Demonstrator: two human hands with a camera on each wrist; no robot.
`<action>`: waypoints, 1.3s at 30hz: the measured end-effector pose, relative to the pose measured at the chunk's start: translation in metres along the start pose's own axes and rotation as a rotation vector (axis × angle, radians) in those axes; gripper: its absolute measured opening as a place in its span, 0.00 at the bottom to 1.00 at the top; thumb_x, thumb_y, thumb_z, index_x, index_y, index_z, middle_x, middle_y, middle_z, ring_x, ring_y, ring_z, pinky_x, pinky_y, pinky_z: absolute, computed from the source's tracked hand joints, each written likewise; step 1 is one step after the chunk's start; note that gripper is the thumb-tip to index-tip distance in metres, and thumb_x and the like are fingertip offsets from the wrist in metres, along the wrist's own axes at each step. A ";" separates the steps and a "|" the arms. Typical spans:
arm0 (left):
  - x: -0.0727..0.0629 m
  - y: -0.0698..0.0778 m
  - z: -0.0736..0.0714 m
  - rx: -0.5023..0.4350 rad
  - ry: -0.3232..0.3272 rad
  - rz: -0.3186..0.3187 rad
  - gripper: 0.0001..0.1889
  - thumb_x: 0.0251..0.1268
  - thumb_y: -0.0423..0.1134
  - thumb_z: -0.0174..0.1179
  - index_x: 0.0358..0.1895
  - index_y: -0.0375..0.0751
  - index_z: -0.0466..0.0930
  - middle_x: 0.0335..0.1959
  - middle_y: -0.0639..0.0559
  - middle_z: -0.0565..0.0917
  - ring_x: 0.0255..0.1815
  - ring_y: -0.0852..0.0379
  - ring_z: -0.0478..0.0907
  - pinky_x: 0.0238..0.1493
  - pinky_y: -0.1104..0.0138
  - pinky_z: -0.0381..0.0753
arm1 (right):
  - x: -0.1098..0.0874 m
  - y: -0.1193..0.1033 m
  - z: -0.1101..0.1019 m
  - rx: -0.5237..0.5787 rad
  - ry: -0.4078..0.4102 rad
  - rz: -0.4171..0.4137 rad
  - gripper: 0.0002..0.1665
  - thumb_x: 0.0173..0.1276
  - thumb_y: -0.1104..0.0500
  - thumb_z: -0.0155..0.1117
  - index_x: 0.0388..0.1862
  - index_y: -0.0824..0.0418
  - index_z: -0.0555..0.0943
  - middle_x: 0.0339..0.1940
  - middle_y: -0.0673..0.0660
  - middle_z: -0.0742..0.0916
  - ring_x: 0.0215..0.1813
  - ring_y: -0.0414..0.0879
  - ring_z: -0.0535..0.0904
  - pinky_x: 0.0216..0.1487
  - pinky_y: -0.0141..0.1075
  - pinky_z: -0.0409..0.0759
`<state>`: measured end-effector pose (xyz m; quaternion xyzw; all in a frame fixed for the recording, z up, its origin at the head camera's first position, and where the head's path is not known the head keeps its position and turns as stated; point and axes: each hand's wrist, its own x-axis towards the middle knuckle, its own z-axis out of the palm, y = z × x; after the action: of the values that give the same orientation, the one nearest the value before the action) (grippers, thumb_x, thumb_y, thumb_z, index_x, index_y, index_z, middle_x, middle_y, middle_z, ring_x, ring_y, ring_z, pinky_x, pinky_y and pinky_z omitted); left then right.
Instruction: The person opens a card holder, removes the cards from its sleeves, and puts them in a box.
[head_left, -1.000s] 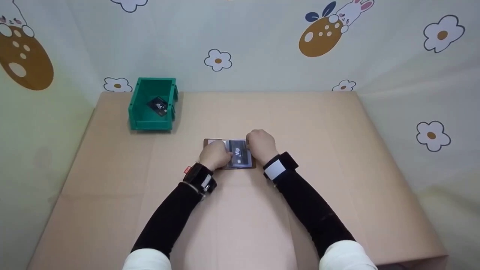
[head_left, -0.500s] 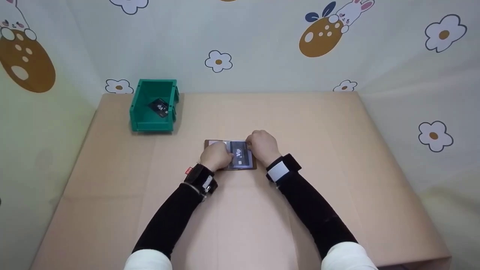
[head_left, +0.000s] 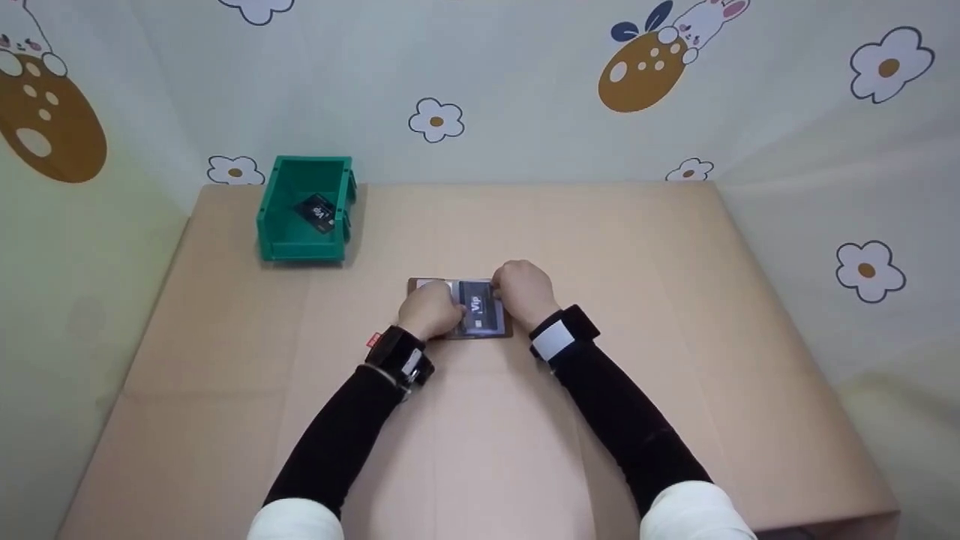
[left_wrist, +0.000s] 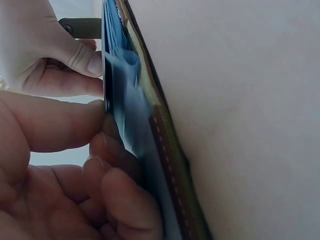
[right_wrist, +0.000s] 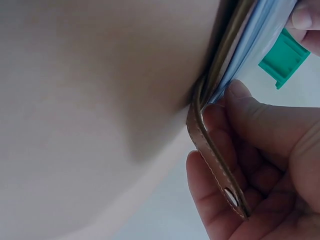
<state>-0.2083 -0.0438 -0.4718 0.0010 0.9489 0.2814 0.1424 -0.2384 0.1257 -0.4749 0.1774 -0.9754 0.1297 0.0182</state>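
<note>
In the head view a brown card holder [head_left: 508, 328] lies spread flat mid-table, with clear sleeves inside. A dark card marked "Vip" [head_left: 476, 304] lies at its right half. My left hand [head_left: 430, 309] covers the left half; thumb and curled fingers pinch the card's near-left edge, though the left wrist view [left_wrist: 106, 90] cannot tell card from sleeve there. My right hand [head_left: 523, 291] grips the upper right edge, thumb on the sleeves [right_wrist: 245, 47]. Against its fingers hangs the holder's brown strap [right_wrist: 212, 150] with a metal snap [right_wrist: 231, 197].
A green open-front bin [head_left: 304, 253] stands at the table's back left, with another dark "Vip" card [head_left: 318, 213] lying in it. Brown covering [head_left: 637, 247] spreads over the table. Patterned cloth walls [head_left: 525, 90] rise behind it and on both sides.
</note>
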 end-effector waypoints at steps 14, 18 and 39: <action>-0.004 -0.010 -0.010 -0.073 0.002 0.016 0.09 0.63 0.41 0.64 0.30 0.37 0.82 0.32 0.46 0.82 0.30 0.51 0.76 0.37 0.59 0.76 | -0.001 0.001 0.000 0.021 -0.020 0.015 0.08 0.57 0.61 0.74 0.36 0.61 0.90 0.37 0.57 0.89 0.43 0.55 0.84 0.47 0.46 0.80; -0.006 -0.014 -0.013 -0.082 -0.005 0.016 0.16 0.63 0.40 0.63 0.19 0.42 0.73 0.26 0.49 0.79 0.27 0.52 0.73 0.34 0.62 0.73 | -0.001 0.001 0.000 0.023 -0.021 0.010 0.08 0.57 0.61 0.74 0.37 0.61 0.90 0.37 0.57 0.89 0.43 0.55 0.84 0.47 0.46 0.80; -0.007 -0.034 -0.023 -0.193 -0.052 0.003 0.11 0.66 0.39 0.60 0.27 0.38 0.74 0.24 0.50 0.74 0.24 0.56 0.71 0.21 0.68 0.69 | -0.002 0.001 0.000 0.008 -0.036 0.008 0.07 0.60 0.61 0.73 0.38 0.61 0.89 0.40 0.57 0.89 0.45 0.54 0.84 0.49 0.45 0.80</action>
<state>-0.2051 -0.0854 -0.4701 -0.0041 0.9133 0.3718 0.1659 -0.2370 0.1273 -0.4748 0.1759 -0.9757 0.1306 -0.0008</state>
